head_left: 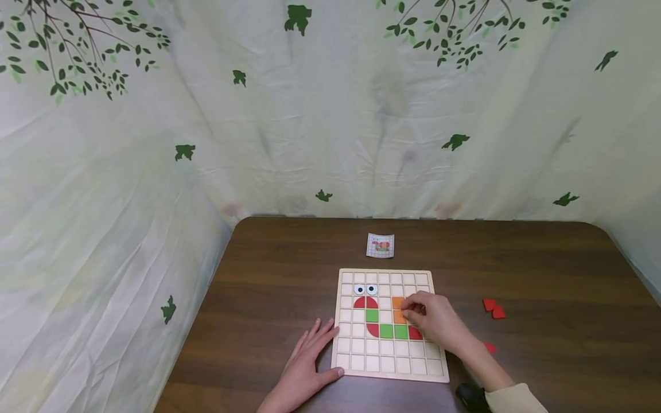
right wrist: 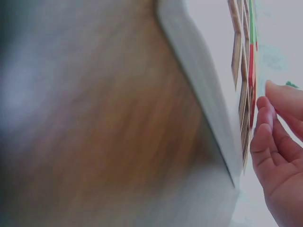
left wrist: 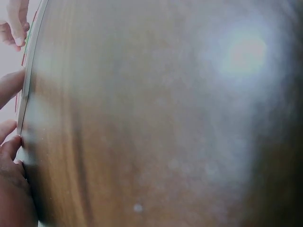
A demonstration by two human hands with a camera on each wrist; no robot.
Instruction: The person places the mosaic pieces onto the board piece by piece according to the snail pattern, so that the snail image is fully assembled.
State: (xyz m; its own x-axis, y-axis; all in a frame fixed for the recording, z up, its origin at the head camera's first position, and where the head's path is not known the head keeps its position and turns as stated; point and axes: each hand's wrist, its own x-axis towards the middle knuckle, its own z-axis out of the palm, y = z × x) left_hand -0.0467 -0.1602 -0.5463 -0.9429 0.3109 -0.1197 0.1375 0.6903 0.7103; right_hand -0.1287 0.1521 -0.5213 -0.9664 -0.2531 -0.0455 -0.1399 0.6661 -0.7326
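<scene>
A pale wooden grid board (head_left: pixel 357 362) lies on the table with colored tiles set in it. My left hand (head_left: pixel 308 367) has its fingers spread along the board's left edge, with the thumb at the near-left corner. My right hand (head_left: pixel 439 322) reaches over the board's right side. Its thumb and index finger pinch at an orange square tile (head_left: pixel 397 317), partly covering it; another orange tile (head_left: pixel 397 302) sits just above. Green squares (head_left: pixel 386 331), red rounded tiles (head_left: pixel 360 302) and two eye tiles (head_left: pixel 371 289) form a figure to the left of these.
Beyond the board lies a small picture card (head_left: pixel 380 246) showing a colored figure on a grid. Loose red pieces (head_left: pixel 489 304) rest to the right, one of them partly behind the right forearm. A leaf-printed curtain (head_left: pixel 330 126) hangs behind the brown table (head_left: pixel 279 275).
</scene>
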